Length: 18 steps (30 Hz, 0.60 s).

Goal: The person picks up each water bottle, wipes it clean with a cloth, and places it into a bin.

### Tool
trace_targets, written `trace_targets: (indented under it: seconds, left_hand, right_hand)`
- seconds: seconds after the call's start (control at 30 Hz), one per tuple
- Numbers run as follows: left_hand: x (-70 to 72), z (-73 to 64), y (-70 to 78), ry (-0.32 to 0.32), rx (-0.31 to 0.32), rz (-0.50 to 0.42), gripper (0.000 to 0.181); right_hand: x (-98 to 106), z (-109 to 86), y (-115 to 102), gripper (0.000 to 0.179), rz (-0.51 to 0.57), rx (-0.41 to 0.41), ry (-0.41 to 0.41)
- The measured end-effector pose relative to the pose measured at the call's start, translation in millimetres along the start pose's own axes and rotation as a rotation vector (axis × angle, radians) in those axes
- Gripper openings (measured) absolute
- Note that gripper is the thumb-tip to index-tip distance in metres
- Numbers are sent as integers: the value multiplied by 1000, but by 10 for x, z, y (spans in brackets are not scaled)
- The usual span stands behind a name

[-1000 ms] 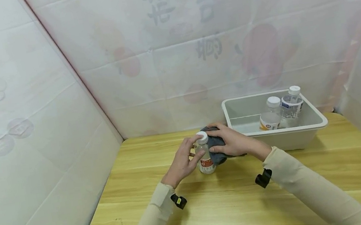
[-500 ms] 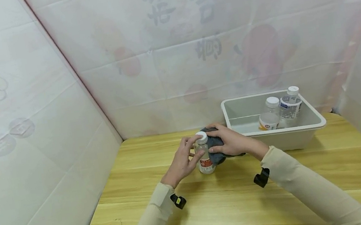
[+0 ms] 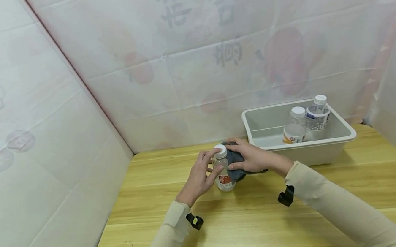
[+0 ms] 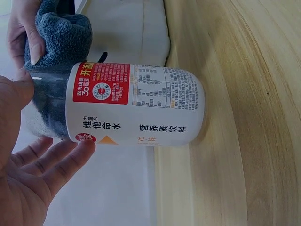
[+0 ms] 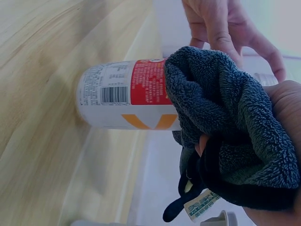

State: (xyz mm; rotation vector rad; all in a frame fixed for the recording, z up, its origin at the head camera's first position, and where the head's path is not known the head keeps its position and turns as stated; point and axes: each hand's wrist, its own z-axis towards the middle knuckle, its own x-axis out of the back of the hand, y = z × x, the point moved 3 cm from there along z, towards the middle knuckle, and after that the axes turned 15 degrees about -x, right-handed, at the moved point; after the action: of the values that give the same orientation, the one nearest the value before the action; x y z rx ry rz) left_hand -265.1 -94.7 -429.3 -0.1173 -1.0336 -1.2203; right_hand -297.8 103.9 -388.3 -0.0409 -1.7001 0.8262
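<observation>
A capped clear plastic drink bottle (image 3: pixel 225 180) with a white and red label stands upright on the wooden table. My left hand (image 3: pixel 199 179) grips its upper part, one finger reaching onto the white cap (image 3: pixel 220 151). In the left wrist view, its thumb and fingers lie on opposite sides of the bottle above the label. My right hand (image 3: pixel 252 156) holds a dark grey-blue towel (image 5: pixel 211 103) against the other side of the bottle. The towel, with a black edge and a small tag (image 5: pixel 201 204), covers part of the bottle's upper side in the right wrist view.
Behind my right forearm stands a pale grey plastic bin (image 3: pixel 302 155). Two capped bottles lean inside it, one with an orange-marked label (image 3: pixel 294 130) and one with a blue-marked label (image 3: pixel 317 119). White printed sheeting (image 3: pixel 185 87) walls in the wooden table (image 3: pixel 244 227).
</observation>
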Motion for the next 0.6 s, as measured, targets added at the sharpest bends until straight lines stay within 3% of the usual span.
trace_targets:
  seconds: [0.6]
  left_hand:
    - [-7,5,-17,-17,23,1,53]
  right_hand:
    - [-46,7,36,75,3,-21,-22]
